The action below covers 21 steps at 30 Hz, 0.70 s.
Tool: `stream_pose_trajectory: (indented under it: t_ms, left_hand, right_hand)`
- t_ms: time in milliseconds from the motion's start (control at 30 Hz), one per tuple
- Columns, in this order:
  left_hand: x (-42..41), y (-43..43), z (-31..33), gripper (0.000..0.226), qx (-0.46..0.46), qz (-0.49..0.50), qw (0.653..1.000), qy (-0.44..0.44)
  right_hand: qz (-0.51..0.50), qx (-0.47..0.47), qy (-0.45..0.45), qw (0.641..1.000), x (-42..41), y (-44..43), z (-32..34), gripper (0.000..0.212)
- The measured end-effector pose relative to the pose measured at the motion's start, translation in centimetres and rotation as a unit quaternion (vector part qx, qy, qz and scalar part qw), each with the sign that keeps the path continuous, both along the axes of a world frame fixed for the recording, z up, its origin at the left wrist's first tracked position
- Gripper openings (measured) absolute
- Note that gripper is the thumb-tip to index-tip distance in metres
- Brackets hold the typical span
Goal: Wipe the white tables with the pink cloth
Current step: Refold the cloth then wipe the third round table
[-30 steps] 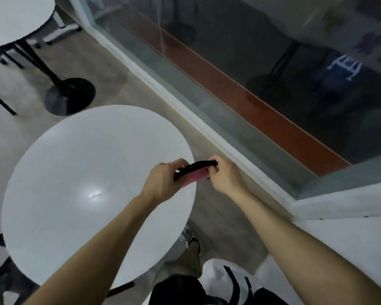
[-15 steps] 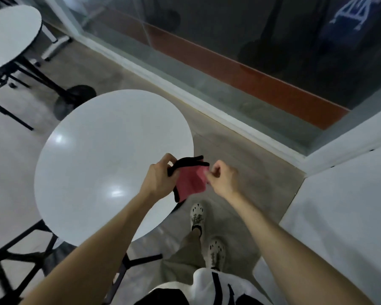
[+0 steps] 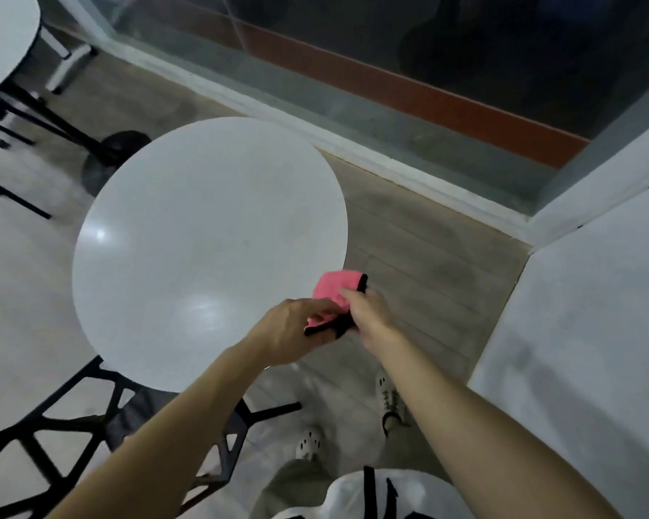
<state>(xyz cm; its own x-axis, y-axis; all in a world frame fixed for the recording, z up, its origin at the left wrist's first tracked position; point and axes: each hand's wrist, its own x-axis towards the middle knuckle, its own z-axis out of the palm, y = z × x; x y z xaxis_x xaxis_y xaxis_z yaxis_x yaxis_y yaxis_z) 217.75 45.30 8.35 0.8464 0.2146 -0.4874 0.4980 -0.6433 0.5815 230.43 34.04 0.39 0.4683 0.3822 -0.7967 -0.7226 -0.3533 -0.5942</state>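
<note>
Since half a second ago the two hands have drawn closer together, and the pink cloth (image 3: 332, 290), which hung flat between them with its black hem on top, now stands bunched above the knuckles. The left hand (image 3: 291, 333) curls its fingers round the lower pink fold and the black hem. The right hand (image 3: 371, 316) pinches the cloth from the other side. The cloth sits between both hands at the near right rim of the round white counter (image 3: 203, 237), apparently held just off its surface, though the angle leaves that unsure. A second white counter (image 3: 1, 43) shows at the upper left.
</note>
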Motion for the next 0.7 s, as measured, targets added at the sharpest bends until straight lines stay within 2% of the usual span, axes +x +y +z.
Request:
stream_pose_trajectory:
  t_ms: [67,133,200,300,400,500,567,633,700]
  left_hand:
    - [-2.7,1.3,-1.3,0.048,0.001,-0.008,0.999,0.032]
    - [-5.7,3.4,-2.7,0.057,0.107,-0.043,0.99,0.075]
    - [-8.7,5.5,-4.5,0.081,0.223,-0.094,0.963,0.121]
    - [-12.5,7.7,-7.2,0.124,0.306,-0.153,0.926,0.159]
    - [-14.4,9.2,-9.4,0.145,0.324,-0.173,0.917,0.158]
    - [-14.6,10.1,-10.6,0.155,0.301,-0.174,0.928,0.132]
    - [-14.4,10.4,-10.8,0.156,0.299,-0.179,0.929,0.122]
    - [-14.2,10.6,-10.5,0.154,0.315,-0.192,0.922,0.113]
    - [-14.3,10.5,-10.1,0.153,0.339,-0.206,0.912,0.102]
  right_hand:
    - [0.012,-0.058,-0.07,0.996,-2.2,-0.3,-1.3,0.024]
    - [0.019,-0.073,-0.115,0.99,-4.8,-1.2,-2.9,0.034]
    - [-0.012,-0.066,-0.138,0.988,-7.8,-2.5,-4.3,0.033]
    - [-0.077,-0.091,-0.162,0.98,-11.9,-3.6,-6.7,0.04]
    - [-0.128,-0.117,-0.179,0.969,-15.4,-3.4,-8.6,0.046]
    - [-0.161,-0.103,-0.232,0.954,-18.4,-2.4,-9.0,0.042]
    - [-0.137,-0.091,-0.258,0.952,-19.9,-0.6,-8.2,0.043]
    - [-0.111,-0.036,-0.293,0.949,-21.5,1.9,-8.1,0.046]
    - [-0.097,-0.013,-0.321,0.942,-23.2,4.2,-8.6,0.056]
